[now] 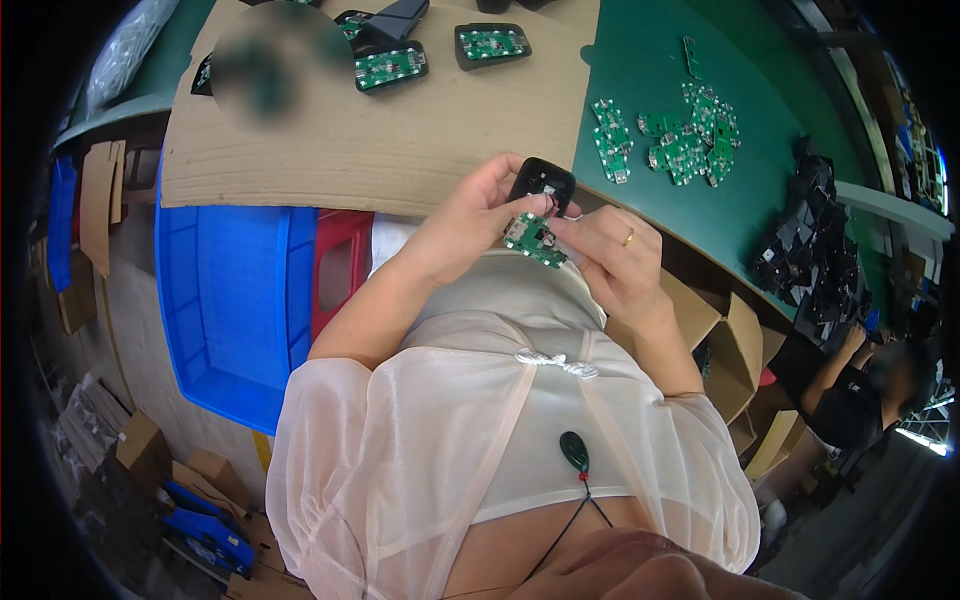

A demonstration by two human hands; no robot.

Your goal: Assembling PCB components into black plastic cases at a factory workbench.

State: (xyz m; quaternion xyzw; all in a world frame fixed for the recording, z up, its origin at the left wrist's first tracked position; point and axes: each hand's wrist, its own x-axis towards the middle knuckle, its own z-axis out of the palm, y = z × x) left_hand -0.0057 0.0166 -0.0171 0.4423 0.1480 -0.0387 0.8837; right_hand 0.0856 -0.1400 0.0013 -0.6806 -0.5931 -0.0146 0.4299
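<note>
Left hand (478,215) pinched on black plastic housing (543,184), fingers curled around its near edge, just above frame centre. Right hand (615,262) closed on small green circuit board (535,241), thumb and forefinger gripping it, ring on one finger; board directly below the housing, touching or nearly so, with thin wires between the two. Both parts held in the air in front of the body, at the near edge of brown cardboard sheet (380,130).

Left to right across the frame: blue plastic crate (225,310) at left below the table edge, red crate (340,265) beside it; cardboard sheet over the upper centre, carrying three black housings with green boards fitted (390,65) along the top; green table surface (640,60) at upper right with loose green boards (685,140) scattered on it; heap of black housings (810,240) at far right; open cardboard boxes (735,340) below it; another person's arm (835,365) at lower right.
</note>
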